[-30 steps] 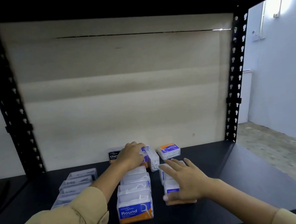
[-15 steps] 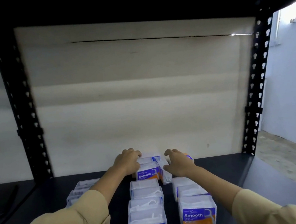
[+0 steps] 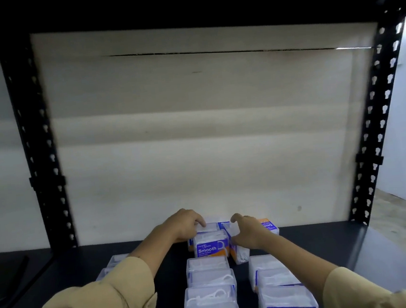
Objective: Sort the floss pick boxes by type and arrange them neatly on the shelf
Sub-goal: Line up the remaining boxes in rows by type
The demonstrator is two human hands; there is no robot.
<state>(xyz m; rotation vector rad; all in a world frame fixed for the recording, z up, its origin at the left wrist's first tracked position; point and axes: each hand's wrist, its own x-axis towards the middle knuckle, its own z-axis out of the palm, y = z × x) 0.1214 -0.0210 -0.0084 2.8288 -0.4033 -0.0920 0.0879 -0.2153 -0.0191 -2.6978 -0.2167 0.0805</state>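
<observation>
- Head view looks into a black metal shelf (image 3: 343, 252) with a beige back panel (image 3: 195, 134) and perforated uprights (image 3: 44, 144) on both sides.
- Left hand (image 3: 185, 223) reaches to the rear of the shelf, knuckles up. Its fingers are curled over the top of the back box (image 3: 209, 227), a clear one standing close to the panel, and they hold it there.
- Right hand (image 3: 248, 232) is beside it, a little to the right, with the thumb raised. Thumb and fingers grasp the tilted box (image 3: 240, 253) — this one leans on its edge, with its upper corner in the hand and its lower part on the shelf.
- Between the two hands, just in front of the back box, stands the Smooth box (image 3: 212, 246). It is upright, with the blue and orange label toward the camera. The tilted box touches its right side.
- Behind the right hand an orange-topped box (image 3: 268, 224) shows partly, and the word Smooth is readable on it.
- Middle row (image 3: 209, 277) of clear boxes runs from the Smooth box toward the camera, box against box. Floss picks are visible through the lids.
- Right row (image 3: 273, 277) lies parallel to it, a gap apart, under the right forearm. Its nearest box carries a Smooth label.
- Left row (image 3: 115, 259) is mostly hidden by the tan sleeve (image 3: 100, 307) — only two clear boxes show, and I cannot tell their type.
</observation>
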